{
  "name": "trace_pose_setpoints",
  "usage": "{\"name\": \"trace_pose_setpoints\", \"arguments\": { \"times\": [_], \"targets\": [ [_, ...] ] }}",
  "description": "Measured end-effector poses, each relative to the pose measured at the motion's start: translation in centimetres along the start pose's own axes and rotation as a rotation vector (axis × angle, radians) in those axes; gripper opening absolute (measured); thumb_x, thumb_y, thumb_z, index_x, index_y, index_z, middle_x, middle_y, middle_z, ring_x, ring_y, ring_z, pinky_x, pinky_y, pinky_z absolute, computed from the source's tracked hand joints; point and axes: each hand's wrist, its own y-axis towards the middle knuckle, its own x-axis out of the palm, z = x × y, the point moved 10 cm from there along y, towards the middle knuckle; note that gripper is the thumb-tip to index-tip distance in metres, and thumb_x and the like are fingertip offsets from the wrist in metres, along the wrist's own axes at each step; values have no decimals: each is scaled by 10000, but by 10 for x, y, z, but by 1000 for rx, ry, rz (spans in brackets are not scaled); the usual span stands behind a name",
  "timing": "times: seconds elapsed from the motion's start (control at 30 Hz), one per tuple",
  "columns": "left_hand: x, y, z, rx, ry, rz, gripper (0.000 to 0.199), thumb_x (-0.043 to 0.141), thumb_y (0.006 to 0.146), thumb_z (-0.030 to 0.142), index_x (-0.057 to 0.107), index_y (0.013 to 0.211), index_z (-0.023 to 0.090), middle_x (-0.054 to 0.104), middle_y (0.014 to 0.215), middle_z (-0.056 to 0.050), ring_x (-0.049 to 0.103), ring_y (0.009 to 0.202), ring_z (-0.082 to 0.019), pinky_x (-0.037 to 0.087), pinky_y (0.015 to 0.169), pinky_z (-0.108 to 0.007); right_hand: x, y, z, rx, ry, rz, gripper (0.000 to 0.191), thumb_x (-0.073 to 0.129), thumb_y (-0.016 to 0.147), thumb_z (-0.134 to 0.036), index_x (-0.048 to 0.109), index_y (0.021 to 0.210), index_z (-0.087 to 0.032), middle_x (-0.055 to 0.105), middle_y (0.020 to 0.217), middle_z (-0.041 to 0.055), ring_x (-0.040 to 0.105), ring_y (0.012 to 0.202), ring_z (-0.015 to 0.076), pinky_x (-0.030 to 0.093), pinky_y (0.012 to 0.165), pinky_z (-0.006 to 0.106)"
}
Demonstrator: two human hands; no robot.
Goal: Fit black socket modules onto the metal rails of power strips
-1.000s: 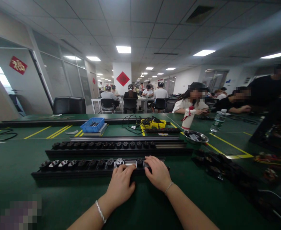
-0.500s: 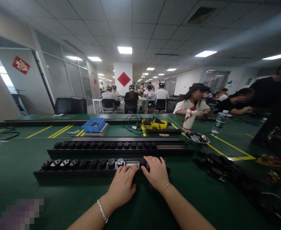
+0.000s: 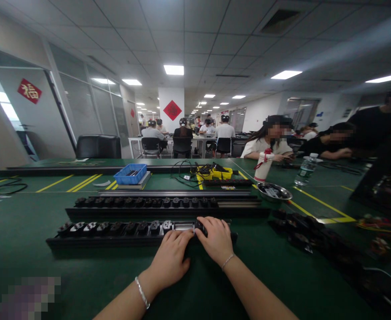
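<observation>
On the green table (image 3: 115,280) lies the nearer black rail (image 3: 105,242). The left hand (image 3: 170,258) rests over its edge; the right hand (image 3: 215,238) has shifted left onto the black module (image 3: 199,225) beside the silver strip (image 3: 183,226), apparently steadying it. Whether either hand's fingers grip, I cannot tell.

Bare left hand (image 3: 169,258) and right hand (image 3: 217,238), with forearms (image 3: 123,306) uncovered, are set off by silver-coloured jewellery at the wrists: on the left, a broad, shiny band (image 3: 142,293) with a seemingly twisted surface; on the right, a far slimmer bracelet (image 3: 227,262), like a fine chain, its links too small to make out
</observation>
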Motion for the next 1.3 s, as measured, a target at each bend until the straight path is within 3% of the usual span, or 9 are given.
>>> {"name": "trace_pose_setpoints", "arguments": {
  "times": [0.5,0.97,1.3],
  "targets": [
    [2,-1,-1,4,19,9,683,525,631,144,334,1273,277,469,1312,5,392,1169,-195,228,1036,-394,-1,4,-2,49,-9,33,281,526,764,-388,597,1012,-275,608,1023,19,492,961,185,304,859,309],
    [2,-1,0,21,19,21,668,523,627,141,350,1260,266,452,1330,-3,377,1184,-206,229,1035,-404,1,5,-1,61,-1,29,276,517,762,-364,597,1006,-263,620,1016,31,496,984,215,233,948,403],
    [4,-1,-1,13,24,12,652,525,634,146,359,1252,267,468,1314,-9,384,1176,-214,223,1036,-415,2,8,4,62,42,-8,267,489,764,-294,601,991,-209,639,993,46,528,963,199,291,916,326]
  ]
}}
